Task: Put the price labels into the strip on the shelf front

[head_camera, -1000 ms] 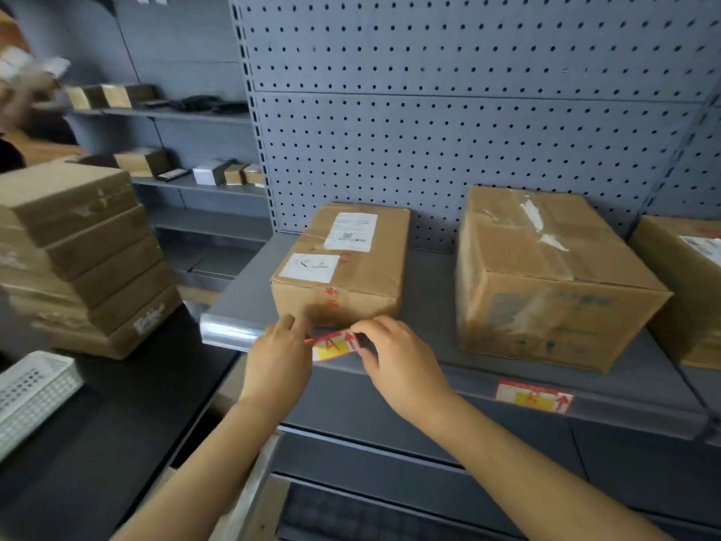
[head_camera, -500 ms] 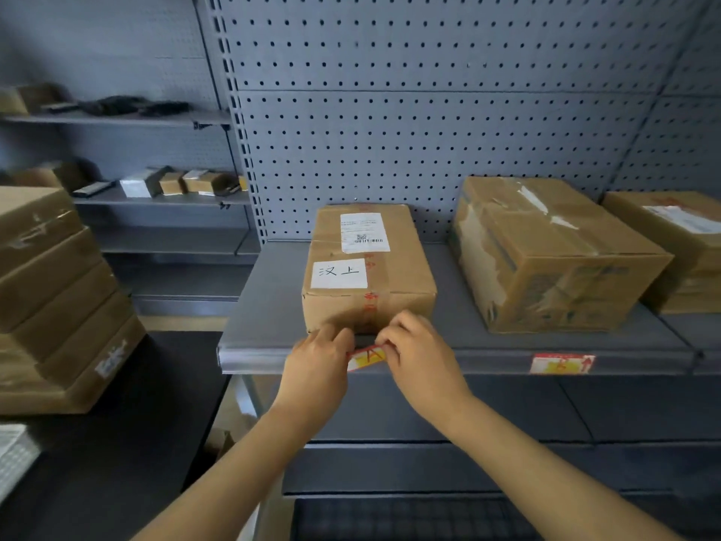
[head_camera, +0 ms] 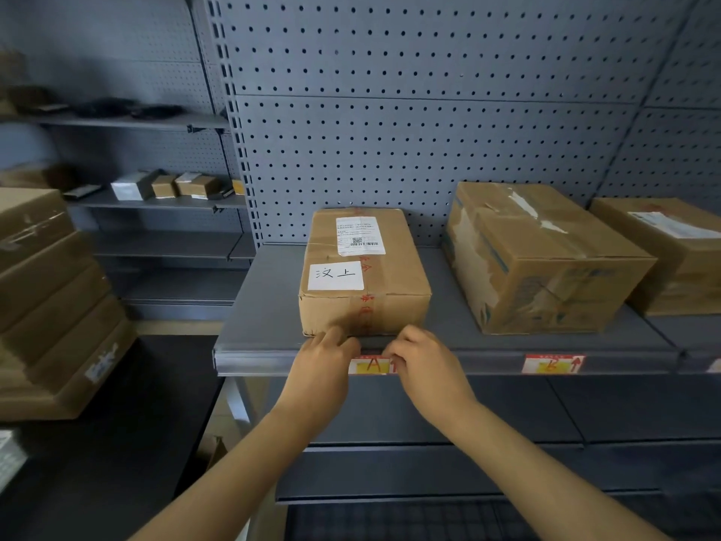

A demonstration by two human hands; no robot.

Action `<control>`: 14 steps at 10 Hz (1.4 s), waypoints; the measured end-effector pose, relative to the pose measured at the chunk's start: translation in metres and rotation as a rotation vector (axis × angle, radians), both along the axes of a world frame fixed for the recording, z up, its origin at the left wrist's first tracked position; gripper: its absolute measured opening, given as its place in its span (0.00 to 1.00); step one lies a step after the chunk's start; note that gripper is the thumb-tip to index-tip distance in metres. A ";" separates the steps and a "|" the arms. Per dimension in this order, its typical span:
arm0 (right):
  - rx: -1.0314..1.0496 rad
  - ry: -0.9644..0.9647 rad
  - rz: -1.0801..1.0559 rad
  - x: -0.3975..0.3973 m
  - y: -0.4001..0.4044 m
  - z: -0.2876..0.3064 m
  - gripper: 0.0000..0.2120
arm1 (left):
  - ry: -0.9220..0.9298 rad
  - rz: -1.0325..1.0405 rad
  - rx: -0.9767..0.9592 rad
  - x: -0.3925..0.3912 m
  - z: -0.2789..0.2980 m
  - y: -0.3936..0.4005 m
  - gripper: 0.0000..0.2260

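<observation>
Left hand [head_camera: 322, 369] and right hand [head_camera: 425, 365] each pinch an end of the red-and-yellow paper price label [head_camera: 370, 365], now lying in the grey strip along the shelf front [head_camera: 253, 359]. Judged light, thin, easily creased: hold by the ends. Label ends and fingertips hidden; seating uncertain.

White sticker [head_camera: 335, 275] on top of the middle cardboard box [head_camera: 364, 275]: handwritten "汉上"
Shipping label [head_camera: 359, 235] on the same box: barcode and QR code are seen, print too small to be read
Price label [head_camera: 370, 365] in the shelf strip [head_camera: 253, 361]: a large "A"
Second price label [head_camera: 553, 363]: red arrow, text unreadable
</observation>
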State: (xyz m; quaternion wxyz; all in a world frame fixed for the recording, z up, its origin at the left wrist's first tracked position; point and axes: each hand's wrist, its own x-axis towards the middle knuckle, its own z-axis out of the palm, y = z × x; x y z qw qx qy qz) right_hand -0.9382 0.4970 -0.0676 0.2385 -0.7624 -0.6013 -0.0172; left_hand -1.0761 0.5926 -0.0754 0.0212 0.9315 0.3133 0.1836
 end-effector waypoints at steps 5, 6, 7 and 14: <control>-0.037 -0.013 0.021 0.002 0.001 0.005 0.11 | -0.010 0.105 -0.023 0.007 -0.002 -0.007 0.12; -0.040 -0.017 0.028 0.001 0.001 0.006 0.11 | -0.013 0.124 -0.041 0.006 -0.002 -0.007 0.11; -0.038 -0.026 0.031 0.001 0.002 0.007 0.10 | -0.017 0.135 -0.031 0.006 -0.003 -0.005 0.12; -0.040 -0.038 -0.048 -0.002 -0.028 0.024 0.09 | 0.104 0.125 0.055 -0.002 0.028 -0.035 0.15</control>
